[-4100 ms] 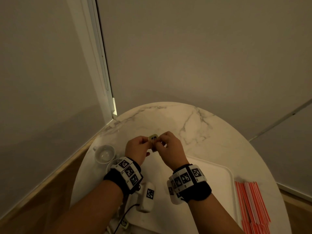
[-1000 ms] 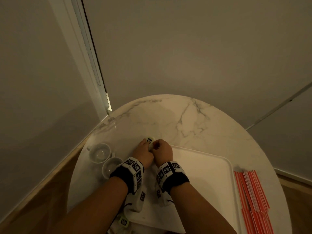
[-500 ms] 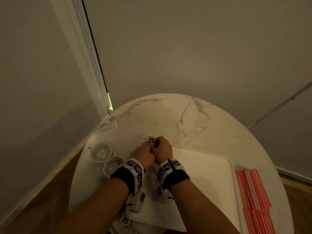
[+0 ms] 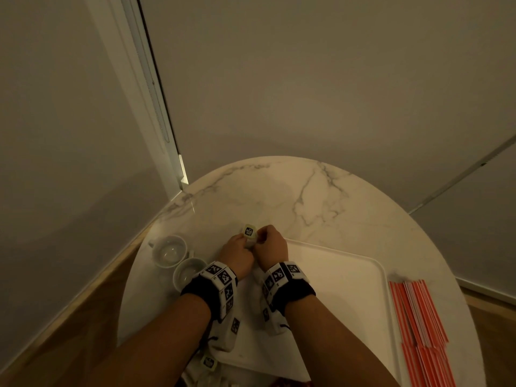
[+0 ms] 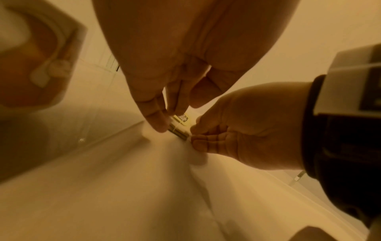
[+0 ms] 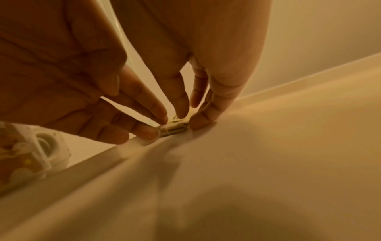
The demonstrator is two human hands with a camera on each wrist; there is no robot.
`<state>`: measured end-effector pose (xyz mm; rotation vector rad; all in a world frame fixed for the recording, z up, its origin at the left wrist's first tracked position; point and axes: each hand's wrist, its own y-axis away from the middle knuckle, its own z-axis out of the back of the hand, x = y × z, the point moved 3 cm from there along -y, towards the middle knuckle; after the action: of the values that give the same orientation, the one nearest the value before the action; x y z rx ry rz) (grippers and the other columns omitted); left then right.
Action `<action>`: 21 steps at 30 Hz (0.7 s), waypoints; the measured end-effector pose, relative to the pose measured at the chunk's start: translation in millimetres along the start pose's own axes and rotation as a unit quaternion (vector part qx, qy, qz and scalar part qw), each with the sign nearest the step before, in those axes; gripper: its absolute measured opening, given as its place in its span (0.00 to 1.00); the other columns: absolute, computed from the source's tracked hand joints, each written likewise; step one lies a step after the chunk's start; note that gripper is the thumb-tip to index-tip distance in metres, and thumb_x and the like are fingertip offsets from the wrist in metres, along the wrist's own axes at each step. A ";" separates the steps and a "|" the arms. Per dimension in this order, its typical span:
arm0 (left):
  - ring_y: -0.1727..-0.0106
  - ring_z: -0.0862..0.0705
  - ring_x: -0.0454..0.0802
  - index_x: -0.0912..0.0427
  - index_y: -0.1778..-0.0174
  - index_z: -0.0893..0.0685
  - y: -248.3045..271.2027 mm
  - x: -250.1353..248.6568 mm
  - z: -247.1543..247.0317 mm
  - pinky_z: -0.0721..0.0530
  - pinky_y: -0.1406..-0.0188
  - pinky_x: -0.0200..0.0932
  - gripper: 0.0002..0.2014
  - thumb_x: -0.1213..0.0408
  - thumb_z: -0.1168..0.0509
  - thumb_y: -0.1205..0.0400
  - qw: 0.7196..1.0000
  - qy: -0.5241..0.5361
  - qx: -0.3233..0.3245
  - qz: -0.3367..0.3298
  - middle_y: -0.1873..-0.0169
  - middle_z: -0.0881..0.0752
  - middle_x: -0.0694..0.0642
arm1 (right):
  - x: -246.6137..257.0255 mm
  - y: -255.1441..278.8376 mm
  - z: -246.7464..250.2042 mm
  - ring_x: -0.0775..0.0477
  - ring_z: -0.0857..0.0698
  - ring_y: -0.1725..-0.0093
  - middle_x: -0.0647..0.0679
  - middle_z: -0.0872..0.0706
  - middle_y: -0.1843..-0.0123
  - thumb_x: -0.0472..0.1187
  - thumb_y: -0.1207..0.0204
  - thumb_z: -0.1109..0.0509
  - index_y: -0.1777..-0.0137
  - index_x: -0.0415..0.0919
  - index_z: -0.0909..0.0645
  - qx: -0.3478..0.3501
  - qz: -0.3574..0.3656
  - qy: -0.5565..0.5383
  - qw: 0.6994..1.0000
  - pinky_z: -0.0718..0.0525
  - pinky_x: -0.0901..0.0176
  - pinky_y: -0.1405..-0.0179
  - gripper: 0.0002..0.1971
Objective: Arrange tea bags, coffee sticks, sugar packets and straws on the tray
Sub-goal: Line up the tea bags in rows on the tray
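Right now a small bundle of tea bags [image 4: 249, 236] sits at the far left corner of the tray [image 4: 349, 277], its long side running between the two hands along the rim. The left hand [image 4: 236, 255] pinches one end, the right hand [image 4: 270, 245] the other, fingertips pointing down and both wrists low over the tray. Neither is nearer; they meet on it. Straws [image 4: 418, 317] lie on the table [image 4: 321, 196], just right of the tray.
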<state>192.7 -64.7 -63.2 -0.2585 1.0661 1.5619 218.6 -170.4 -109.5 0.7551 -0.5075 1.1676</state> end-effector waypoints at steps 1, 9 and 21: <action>0.22 0.34 0.54 0.62 0.23 0.31 1.4 -1.0 1.1 0.39 0.26 0.39 0.24 0.72 0.45 0.18 1.000 0.003 -0.001 0.000 0.20 0.36 0.57 | 0.0 0.7 0.8 0.45 0.18 0.53 0.41 0.15 0.47 0.32 0.28 0.31 0.46 0.38 0.21 -0.001 0.000 -0.002 1.000 0.27 0.62 0.57 0.10; 0.26 0.27 0.55 0.61 0.27 0.25 27.1 -3.0 20.9 0.32 0.28 0.44 0.22 0.71 0.43 0.19 0.999 0.032 -0.016 -0.014 0.26 0.26 0.57 | 3.7 31.7 18.9 0.47 0.17 0.48 0.46 0.16 0.46 0.36 0.25 0.30 0.43 0.39 0.20 0.013 0.031 -0.010 0.999 0.25 0.63 0.51 0.11; 0.65 0.15 0.39 0.58 0.55 0.12 133.4 53.3 66.3 0.21 0.61 0.37 0.09 0.71 0.38 0.17 0.979 0.183 -0.060 -0.061 0.68 0.12 0.51 | 29.7 170.8 -14.9 0.39 0.20 0.43 0.41 0.18 0.43 0.43 0.21 0.34 0.42 0.42 0.15 0.254 0.279 0.160 0.912 0.21 0.51 0.45 0.12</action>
<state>85.0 31.1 2.1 -0.7034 1.2142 1.5016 66.5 -106.8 -53.5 0.8610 -0.1310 1.9675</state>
